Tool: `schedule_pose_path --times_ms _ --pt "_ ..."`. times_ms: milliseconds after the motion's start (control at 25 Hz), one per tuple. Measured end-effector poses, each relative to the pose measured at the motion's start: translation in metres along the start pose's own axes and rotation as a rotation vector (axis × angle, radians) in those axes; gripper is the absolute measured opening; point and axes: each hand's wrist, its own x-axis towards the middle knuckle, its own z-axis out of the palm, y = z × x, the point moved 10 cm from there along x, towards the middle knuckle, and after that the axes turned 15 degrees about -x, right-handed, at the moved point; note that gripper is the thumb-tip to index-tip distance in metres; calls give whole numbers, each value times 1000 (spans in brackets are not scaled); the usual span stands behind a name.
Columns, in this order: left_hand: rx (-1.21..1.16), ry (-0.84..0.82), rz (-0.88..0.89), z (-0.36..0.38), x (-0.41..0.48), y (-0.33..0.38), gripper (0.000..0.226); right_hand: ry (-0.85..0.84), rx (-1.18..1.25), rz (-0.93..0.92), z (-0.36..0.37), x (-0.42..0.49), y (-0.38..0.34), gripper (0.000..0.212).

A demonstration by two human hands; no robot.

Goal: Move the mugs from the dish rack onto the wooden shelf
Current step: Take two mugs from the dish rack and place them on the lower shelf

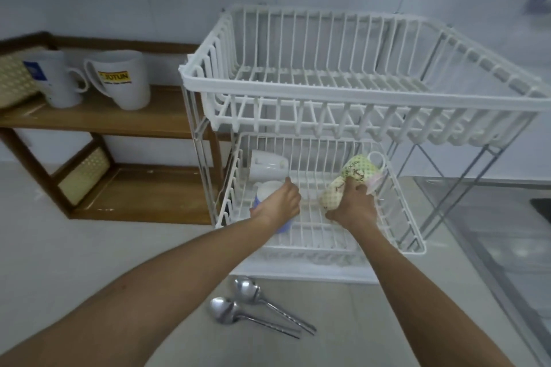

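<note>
A white two-tier dish rack (pixel 357 89) stands on the counter. In its lower basket my left hand (pixel 278 202) grips a white and blue mug (pixel 265 192). My right hand (pixel 353 207) grips a green patterned mug (pixel 354 171) that lies tilted. A plain white mug (pixel 268 162) lies on its side at the basket's back left. Two white mugs, one with a blue label (pixel 56 80) and one with a yellow label (pixel 122 77), stand on the top board of the wooden shelf (pixel 98 119) to the left.
Two metal spoons (pixel 253 307) lie on the counter in front of the rack. The rack's upper basket holds nothing. The shelf's lower board (pixel 143 197) is bare, with woven panels at its left side. A sink edge shows at far right.
</note>
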Motion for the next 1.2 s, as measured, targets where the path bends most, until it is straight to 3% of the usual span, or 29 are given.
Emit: schedule_pose_path --times_ms 120,200,280,400,560,640,720,800,960,1040,1200 --pt "-199 113 -114 5 -15 -22 56 79 120 26 -5 -7 5 99" --pt "-507 190 -227 -3 -33 -45 46 179 398 67 -14 -20 14 97" --pt "-791 340 -308 -20 -60 -60 60 262 753 80 -23 -40 21 88" --pt "-1309 614 -441 -27 -129 -62 90 334 1065 47 -34 -75 20 85" --pt "-2367 596 -325 11 -211 1 94 306 1296 -43 -33 -131 7 87" --pt "-2758 603 -297 42 -241 21 92 204 1321 -98 -21 -158 -10 84" --pt "-3023 549 -424 91 -264 33 92 92 1315 -130 -7 -182 -44 89" --pt "-3128 510 -645 149 -278 40 86 5 1284 -155 8 -200 -86 92" --pt "-3285 545 -1021 263 -295 23 39 -108 1155 -174 29 -226 -183 84" --pt "-3153 607 -1150 312 -298 -6 34 -155 1076 -166 40 -229 -225 85" --pt "-2674 661 -1420 390 -295 -58 49 -158 988 -57 54 -199 -301 82"
